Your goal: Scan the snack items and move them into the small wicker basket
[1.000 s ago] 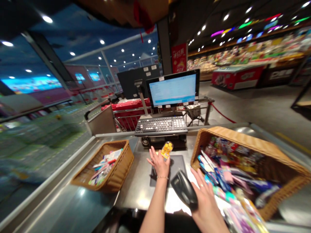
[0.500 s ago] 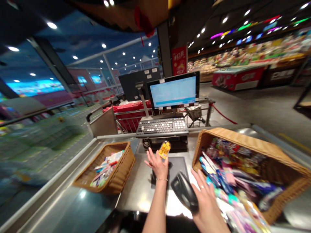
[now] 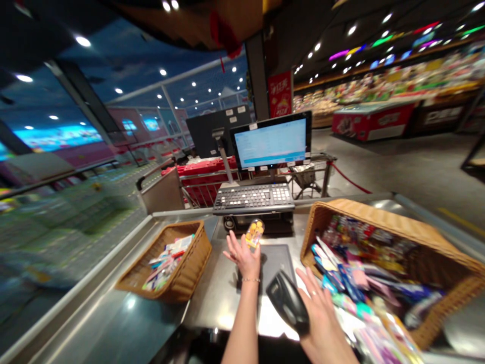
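Note:
My left hand (image 3: 245,255) is raised over the middle of the counter, its fingers stretched and partly spread. By its thumb it holds a small clear pack with yellow pieces (image 3: 255,232), tilted; part of the pack is hidden behind the hand. In my right hand (image 3: 322,316) is a black barcode scanner (image 3: 287,301), its head pointing up and left toward the left hand. The thumb side of the grip is hidden. Below and between the hands lies a dark grey flat pad (image 3: 278,258) on the metal counter.
On the left stands a wicker basket (image 3: 204,247) with packaged items. A larger wicker basket (image 3: 364,215) on the right holds many colourful packs, some at its near side. A keyboard (image 3: 253,197) and a lit monitor (image 3: 271,144) stand ahead, with a shopping cart (image 3: 195,192) behind.
The left hand has shifted very slightly left, and the clear pack has turned a little in it. The scanner and right hand stay nearly in place.

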A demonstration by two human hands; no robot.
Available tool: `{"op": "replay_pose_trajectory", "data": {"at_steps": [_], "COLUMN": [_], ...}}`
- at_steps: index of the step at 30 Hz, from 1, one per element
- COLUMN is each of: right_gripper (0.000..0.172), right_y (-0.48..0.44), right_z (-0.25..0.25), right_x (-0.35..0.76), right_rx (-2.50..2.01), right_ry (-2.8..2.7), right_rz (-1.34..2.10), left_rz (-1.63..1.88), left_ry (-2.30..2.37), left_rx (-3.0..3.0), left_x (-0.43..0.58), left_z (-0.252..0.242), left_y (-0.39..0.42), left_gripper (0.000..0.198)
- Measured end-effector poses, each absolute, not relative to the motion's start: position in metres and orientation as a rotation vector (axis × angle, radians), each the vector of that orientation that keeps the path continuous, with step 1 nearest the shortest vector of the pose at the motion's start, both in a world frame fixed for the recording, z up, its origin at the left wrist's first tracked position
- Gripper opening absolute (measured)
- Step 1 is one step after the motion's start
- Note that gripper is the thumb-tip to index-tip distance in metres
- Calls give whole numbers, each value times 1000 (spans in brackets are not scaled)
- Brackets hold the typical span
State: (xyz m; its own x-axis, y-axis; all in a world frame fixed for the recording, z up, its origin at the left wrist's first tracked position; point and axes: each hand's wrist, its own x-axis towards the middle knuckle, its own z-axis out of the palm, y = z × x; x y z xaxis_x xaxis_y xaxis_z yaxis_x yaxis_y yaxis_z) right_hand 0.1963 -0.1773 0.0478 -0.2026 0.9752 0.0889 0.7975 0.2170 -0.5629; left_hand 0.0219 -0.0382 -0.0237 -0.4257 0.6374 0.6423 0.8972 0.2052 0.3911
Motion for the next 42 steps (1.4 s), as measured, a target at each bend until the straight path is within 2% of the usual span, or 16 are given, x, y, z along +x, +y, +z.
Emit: {"op": "replay_pose_trajectory", "data": {"at_steps": [5, 11, 17, 42], "right_gripper": [55, 63, 65, 60], "right_y": [-176, -175, -176, -183], "right_z": [33, 21, 28, 43], "right_x": [196, 194, 193, 192], "right_rx": [-1612, -1572, -1624, -1645], "right_ry": [-2042, -2066, -2058, -2094], "right_rz": [626, 608, 705, 723], "left_rz": [-1086, -1089, -1084, -1085], "left_ry": [-2140, -2152, -2149, -2121], "left_rx": [-1414, -1400, -1380, -1317], "left_x": [20, 19, 17, -7], "left_z": [-21, -22, -21, -36], "left_y": [-38, -38, -39, -33], "left_gripper": [46, 45, 44, 47]}}
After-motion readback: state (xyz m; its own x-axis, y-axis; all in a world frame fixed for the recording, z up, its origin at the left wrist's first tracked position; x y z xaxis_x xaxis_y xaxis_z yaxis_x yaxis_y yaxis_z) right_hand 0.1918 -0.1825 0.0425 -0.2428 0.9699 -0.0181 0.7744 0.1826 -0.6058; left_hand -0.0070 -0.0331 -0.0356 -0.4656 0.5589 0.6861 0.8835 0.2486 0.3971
